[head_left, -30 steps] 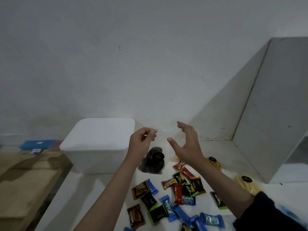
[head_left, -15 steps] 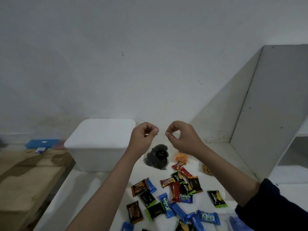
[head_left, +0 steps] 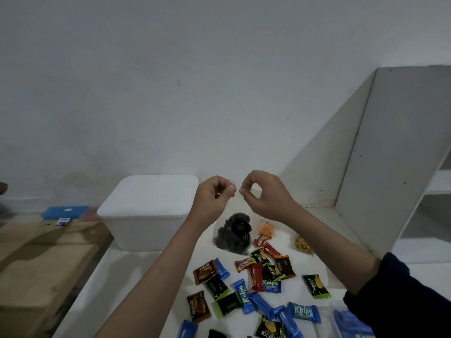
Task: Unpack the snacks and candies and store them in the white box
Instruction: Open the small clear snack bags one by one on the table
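Observation:
The white box [head_left: 146, 211] stands at the back left of the white table [head_left: 127, 276] with its lid on. My left hand [head_left: 214, 197] and my right hand [head_left: 267, 196] are raised side by side just right of the box, each pinching the top edge of a clear plastic bag of black snacks [head_left: 233, 234]. The bag reaches down to the table below my hands. Several wrapped candies [head_left: 256, 276] in blue, red, black-green and brown lie scattered in front of it.
A small orange snack packet [head_left: 266, 229] and a packet of nuts [head_left: 302, 243] lie right of the black bag. A white slanted panel [head_left: 390, 154] closes the right side. A wooden surface [head_left: 36, 264] with a blue box [head_left: 64, 212] lies to the left.
My right hand went from open beside the bag's top to pinching it. Both hands now hold the edge close together, and the view has shifted slightly.

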The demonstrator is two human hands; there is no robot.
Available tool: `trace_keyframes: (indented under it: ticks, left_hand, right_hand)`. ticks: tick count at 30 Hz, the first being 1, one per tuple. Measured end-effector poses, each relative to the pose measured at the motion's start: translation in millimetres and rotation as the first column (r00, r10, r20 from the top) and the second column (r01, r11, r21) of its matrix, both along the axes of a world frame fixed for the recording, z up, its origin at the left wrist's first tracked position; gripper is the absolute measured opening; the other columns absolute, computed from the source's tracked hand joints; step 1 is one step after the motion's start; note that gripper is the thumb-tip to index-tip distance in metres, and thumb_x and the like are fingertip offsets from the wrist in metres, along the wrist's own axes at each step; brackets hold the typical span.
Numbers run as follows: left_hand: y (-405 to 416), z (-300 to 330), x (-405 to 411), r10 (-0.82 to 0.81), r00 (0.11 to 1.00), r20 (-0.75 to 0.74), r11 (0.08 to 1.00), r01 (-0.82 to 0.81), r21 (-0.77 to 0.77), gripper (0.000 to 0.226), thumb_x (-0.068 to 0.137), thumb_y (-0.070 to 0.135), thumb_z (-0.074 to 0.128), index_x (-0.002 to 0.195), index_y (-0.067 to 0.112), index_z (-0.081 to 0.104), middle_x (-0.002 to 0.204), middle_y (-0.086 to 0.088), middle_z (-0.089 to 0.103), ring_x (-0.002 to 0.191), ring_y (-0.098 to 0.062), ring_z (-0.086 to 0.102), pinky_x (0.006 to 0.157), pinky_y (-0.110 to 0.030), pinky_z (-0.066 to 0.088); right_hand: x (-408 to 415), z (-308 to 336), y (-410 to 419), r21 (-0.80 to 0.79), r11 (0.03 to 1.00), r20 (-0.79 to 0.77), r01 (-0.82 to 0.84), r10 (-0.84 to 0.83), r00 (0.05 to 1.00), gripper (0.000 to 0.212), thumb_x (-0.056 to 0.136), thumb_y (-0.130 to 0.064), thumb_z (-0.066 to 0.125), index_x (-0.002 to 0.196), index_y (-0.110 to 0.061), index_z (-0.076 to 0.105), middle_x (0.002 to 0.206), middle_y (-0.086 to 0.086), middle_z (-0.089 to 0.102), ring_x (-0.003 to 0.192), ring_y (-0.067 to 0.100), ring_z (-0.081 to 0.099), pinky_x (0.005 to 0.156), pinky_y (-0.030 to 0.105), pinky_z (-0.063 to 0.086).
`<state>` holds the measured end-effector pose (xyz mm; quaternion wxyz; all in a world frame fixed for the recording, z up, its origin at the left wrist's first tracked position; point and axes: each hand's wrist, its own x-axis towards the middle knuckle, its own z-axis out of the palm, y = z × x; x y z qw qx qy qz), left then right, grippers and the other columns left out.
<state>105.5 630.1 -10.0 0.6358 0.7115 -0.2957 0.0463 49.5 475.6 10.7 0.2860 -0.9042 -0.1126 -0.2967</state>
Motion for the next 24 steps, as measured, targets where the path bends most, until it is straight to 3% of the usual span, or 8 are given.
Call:
trace_keyframes:
  ticks: [5,8,11,17,22,24]
  left_hand:
    - [6,3,-3,-0.075,0.997,-0.013,0.996,0.076,0.044,0.01,0.089,0.005,0.06,0.083,0.012,0.062,0.082,-0.008,0.065,0.079,-0.021,0.064,0.083,-0.039,0.053]
    - [8,3,-4,-0.085,0.996,0.016,0.99,0.083,0.115,0.01,0.088,0.009,0.064,0.083,0.017,0.064,0.081,-0.001,0.065,0.083,-0.028,0.062,0.078,-0.031,0.052]
    - [8,2,-6,-0.063,0.995,0.073,0.984,0.05,0.173,0.015,0.087,0.009,0.063,0.078,0.021,0.062,0.076,0.005,0.063,0.077,-0.018,0.06,0.068,-0.018,0.047]
    - [10,-3,-6,-0.002,0.99,0.138,0.988,-0.02,0.155,0.012,0.086,0.011,0.064,0.077,0.018,0.061,0.075,0.01,0.063,0.07,-0.004,0.055,0.071,-0.026,0.047]
    - [9,0,-7,-0.038,0.997,0.064,0.982,0.025,0.188,0.015,0.087,0.008,0.063,0.075,0.018,0.06,0.076,0.001,0.063,0.077,-0.028,0.062,0.068,-0.023,0.048]
    - [9,1,-7,-0.06,0.997,0.047,0.972,0.048,0.229,0.014,0.086,0.008,0.062,0.075,0.017,0.061,0.075,0.001,0.062,0.078,-0.029,0.063,0.066,-0.021,0.048]
  right_hand:
    - [-7,2,0,-0.038,0.999,-0.041,-0.015,0.013,0.999,0.005,0.082,-0.013,0.064,0.078,-0.016,0.062,0.077,-0.007,0.062,0.076,0.013,0.057,0.074,0.032,0.048]
    - [-10,1,0,-0.044,0.999,-0.057,-0.016,0.014,0.998,0.004,0.084,-0.016,0.064,0.08,-0.016,0.063,0.078,-0.009,0.061,0.078,0.012,0.057,0.076,0.031,0.048]
    - [-12,-1,0,-0.059,0.998,-0.08,-0.022,0.018,0.997,0.005,0.086,-0.019,0.064,0.082,-0.016,0.064,0.08,-0.011,0.06,0.08,0.01,0.056,0.078,0.031,0.048]
    - [-17,-4,-3,-0.013,1.0,-0.112,-0.015,0.013,0.994,0.006,0.085,-0.023,0.066,0.086,-0.017,0.065,0.084,-0.009,0.064,0.083,0.008,0.06,0.079,0.023,0.047]
    - [-19,-3,-5,-0.077,0.997,-0.128,-0.022,0.012,0.992,0.004,0.084,-0.014,0.063,0.081,-0.015,0.063,0.078,-0.011,0.06,0.076,0.009,0.057,0.077,0.026,0.047]
    - [-18,-2,-6,-0.12,0.992,-0.128,-0.022,0.007,0.992,0.004,0.083,-0.014,0.063,0.08,-0.014,0.064,0.077,-0.012,0.059,0.075,0.009,0.057,0.078,0.029,0.046]
